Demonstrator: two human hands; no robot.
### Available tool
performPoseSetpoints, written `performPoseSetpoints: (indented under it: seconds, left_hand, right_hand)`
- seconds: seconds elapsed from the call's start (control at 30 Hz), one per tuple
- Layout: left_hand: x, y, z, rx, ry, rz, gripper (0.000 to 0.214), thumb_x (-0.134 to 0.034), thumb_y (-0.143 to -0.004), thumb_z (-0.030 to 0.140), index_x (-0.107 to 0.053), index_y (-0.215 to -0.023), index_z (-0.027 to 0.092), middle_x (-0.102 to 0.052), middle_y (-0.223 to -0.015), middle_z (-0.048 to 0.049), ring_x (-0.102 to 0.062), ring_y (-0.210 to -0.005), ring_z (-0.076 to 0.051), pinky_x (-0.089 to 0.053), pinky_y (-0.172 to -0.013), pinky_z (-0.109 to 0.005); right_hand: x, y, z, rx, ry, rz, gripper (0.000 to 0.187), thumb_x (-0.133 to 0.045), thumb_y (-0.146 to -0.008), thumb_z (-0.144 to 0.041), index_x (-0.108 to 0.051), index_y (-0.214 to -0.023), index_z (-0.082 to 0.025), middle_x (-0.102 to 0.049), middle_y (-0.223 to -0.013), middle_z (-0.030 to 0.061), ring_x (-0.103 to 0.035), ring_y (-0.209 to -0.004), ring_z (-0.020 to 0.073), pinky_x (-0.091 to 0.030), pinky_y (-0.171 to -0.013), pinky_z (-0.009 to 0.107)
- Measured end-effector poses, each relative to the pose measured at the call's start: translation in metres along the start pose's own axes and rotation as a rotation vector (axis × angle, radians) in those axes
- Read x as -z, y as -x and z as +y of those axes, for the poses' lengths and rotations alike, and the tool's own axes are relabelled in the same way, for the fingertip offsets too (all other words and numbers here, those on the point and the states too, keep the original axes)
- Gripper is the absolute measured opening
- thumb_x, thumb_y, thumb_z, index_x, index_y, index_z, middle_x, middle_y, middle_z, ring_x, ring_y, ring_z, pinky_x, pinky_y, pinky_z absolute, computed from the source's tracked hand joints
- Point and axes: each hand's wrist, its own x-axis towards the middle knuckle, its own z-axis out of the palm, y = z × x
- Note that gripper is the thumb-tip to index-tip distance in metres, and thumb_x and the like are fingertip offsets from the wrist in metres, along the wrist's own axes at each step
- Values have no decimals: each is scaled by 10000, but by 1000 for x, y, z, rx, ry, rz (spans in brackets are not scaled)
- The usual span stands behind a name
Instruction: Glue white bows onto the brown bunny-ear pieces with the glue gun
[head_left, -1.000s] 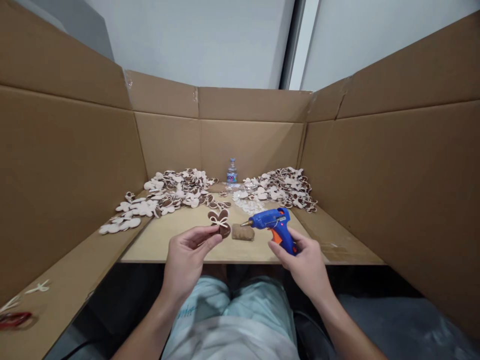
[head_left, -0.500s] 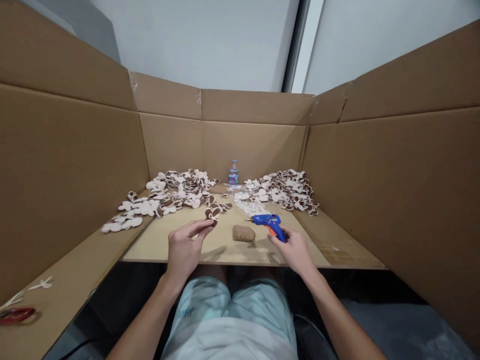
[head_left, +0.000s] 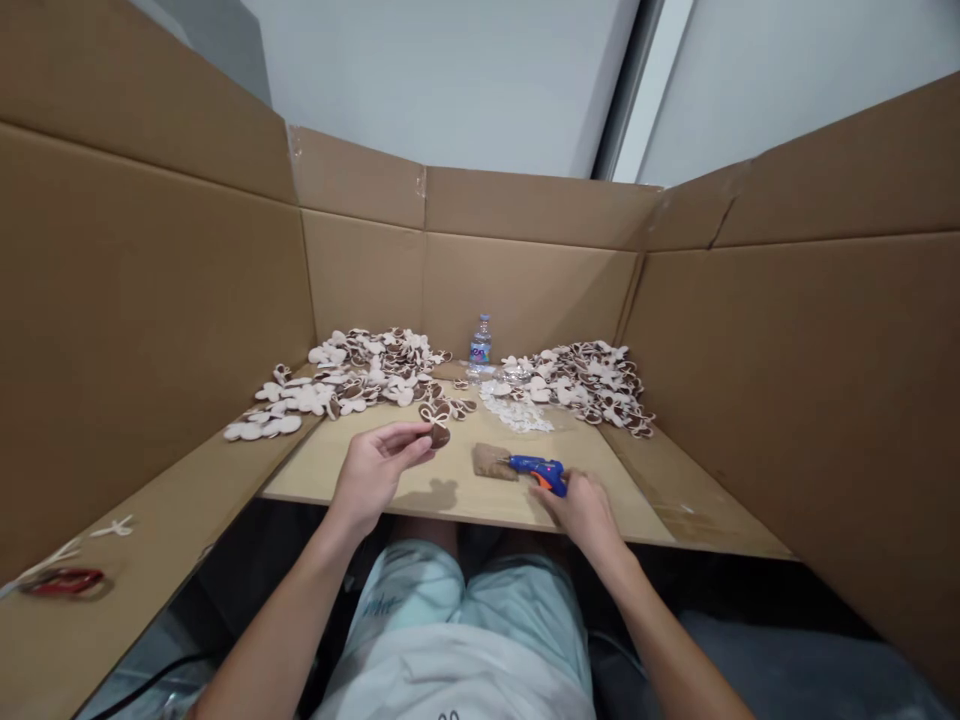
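Observation:
Between its thumb and fingers, my left hand (head_left: pixel 377 468) pinches a brown felt piece (head_left: pixel 439 434) with a white bow on its front, held above the board. My right hand (head_left: pixel 583 505) grips a blue hot glue gun (head_left: pixel 541 472) by its handle, with an orange trigger under the body. The gun's nozzle points left, over or against a brown tape-wrapped block (head_left: pixel 491 461) lying on the pale board (head_left: pixel 420 488); I cannot tell whether they touch. A few brown pieces with white bows (head_left: pixel 460 407) lie just beyond my left hand.
Heaps of brown and white felt pieces lie at the back left (head_left: pixel 375 370) and back right (head_left: pixel 592 380). Small white pieces on clear plastic (head_left: pixel 517 408) and a water bottle (head_left: pixel 481 340) sit between them. Cardboard walls (head_left: pixel 525 215) surround three sides. Red-handled scissors (head_left: pixel 67 581) lie far left.
My right hand has lowered the glue gun so its nozzle is at the block. My left hand has turned the felt piece so its bow faces me more. The view has shifted slightly.

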Motion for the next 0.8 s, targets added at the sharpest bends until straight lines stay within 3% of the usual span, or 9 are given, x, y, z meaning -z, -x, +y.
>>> performPoseSetpoints:
  seconds: [0.1,0.23,0.3,0.47,0.63,0.8]
  left_hand:
    - [5,-3,1,-19,8,32,224,-810,-659,238,-757,-859,152,-782,-872,-65,-729,-845,-197,-593,-814,-312]
    - [9,-4,1,-71,6,90,207,-800,-675,234,-757,-864,161,-778,-876,-52,-725,-843,-185,-595,-803,-301]
    - [9,-4,2,-90,2,99,210,-800,-676,236,-757,-867,160,-775,-890,-55,-722,-851,-188,-595,-800,-307]
    - [10,-3,5,-96,28,127,250,-809,-665,255,-754,-883,145,-771,-918,-73,-717,-884,-215,-578,-857,-363]
    - [11,-3,8,-92,31,139,280,-815,-652,272,-751,-893,146,-772,-935,-86,-716,-912,-246,-561,-888,-403]
    - [13,-3,7,-103,33,149,284,-816,-648,281,-748,-885,139,-767,-948,-97,-709,-941,-260,-557,-894,-418]
  right_hand:
    - [3,2,-13,64,3,40,497,-637,-817,-389,-606,-1136,-10,-622,-1110,291,-576,-1046,385,-419,-899,464]
    - [-10,-1,-61,306,-79,-122,177,-632,-839,-252,-690,-984,-168,-711,-1028,110,-636,-983,234,-454,-879,307]
    - [-25,-6,-92,403,-113,-219,163,-644,-828,-210,-697,-981,-197,-731,-978,65,-659,-931,195,-467,-837,262]
    - [-59,-30,-150,484,-131,-374,216,-594,-904,-269,-641,-1076,-148,-693,-997,74,-657,-911,197,-517,-820,355]
    - [-71,-42,-160,453,-195,-445,302,-568,-928,-332,-577,-1184,-172,-604,-1192,85,-623,-996,206,-537,-841,411]
    - [-71,-38,-151,377,-390,-397,240,-585,-918,-314,-625,-1087,-150,-652,-1098,77,-641,-950,193,-535,-840,400]
